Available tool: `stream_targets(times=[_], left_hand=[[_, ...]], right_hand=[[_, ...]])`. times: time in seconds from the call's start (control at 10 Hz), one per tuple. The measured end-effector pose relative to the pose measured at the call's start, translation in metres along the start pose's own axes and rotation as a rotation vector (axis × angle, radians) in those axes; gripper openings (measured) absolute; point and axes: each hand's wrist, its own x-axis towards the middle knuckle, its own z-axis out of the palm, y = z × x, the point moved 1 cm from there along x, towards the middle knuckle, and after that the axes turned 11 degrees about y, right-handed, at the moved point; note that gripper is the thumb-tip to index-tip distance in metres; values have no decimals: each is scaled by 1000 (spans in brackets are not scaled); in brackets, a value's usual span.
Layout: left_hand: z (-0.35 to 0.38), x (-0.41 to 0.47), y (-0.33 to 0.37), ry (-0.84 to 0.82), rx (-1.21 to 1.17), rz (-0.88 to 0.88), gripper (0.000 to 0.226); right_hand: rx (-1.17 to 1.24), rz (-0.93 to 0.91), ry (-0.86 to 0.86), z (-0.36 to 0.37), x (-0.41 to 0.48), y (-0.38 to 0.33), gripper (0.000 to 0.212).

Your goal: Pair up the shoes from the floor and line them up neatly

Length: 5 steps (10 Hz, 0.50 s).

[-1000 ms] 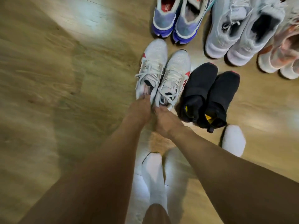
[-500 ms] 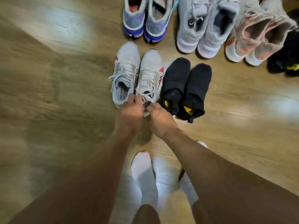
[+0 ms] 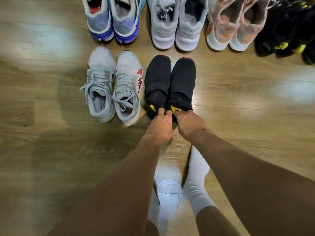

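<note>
Your left hand (image 3: 159, 128) pinches the heel of the left black shoe (image 3: 157, 84), and your right hand (image 3: 190, 124) grips the heel of the right black shoe (image 3: 182, 86), fingers closed on the collar by the yellow lining. The two black shoes sit on the wooden floor (image 3: 51, 150), side by side and touching, toes pointing away from you. Just to their left stands the white laced pair (image 3: 112, 86), also together, toes forward. Beyond them runs a back row with heels toward you: a blue-soled pair (image 3: 113, 21), a grey pair (image 3: 175, 26), a pink-patterned pair (image 3: 235, 26), and black shoes with yellow accents (image 3: 289, 34) at the far right. Your white-socked feet (image 3: 196, 181) stand behind your hands.
</note>
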Motion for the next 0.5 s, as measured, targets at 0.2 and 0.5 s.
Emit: stream_targets(times=[0.2,0.5], left_hand=[[4,-9,7,27,-23,14,43],[-24,-32,20,16,25,9,51]], right_hand=[[-84,31,-3,-7,-3,6,39],[92,-67,30,-24,-32,2,48]])
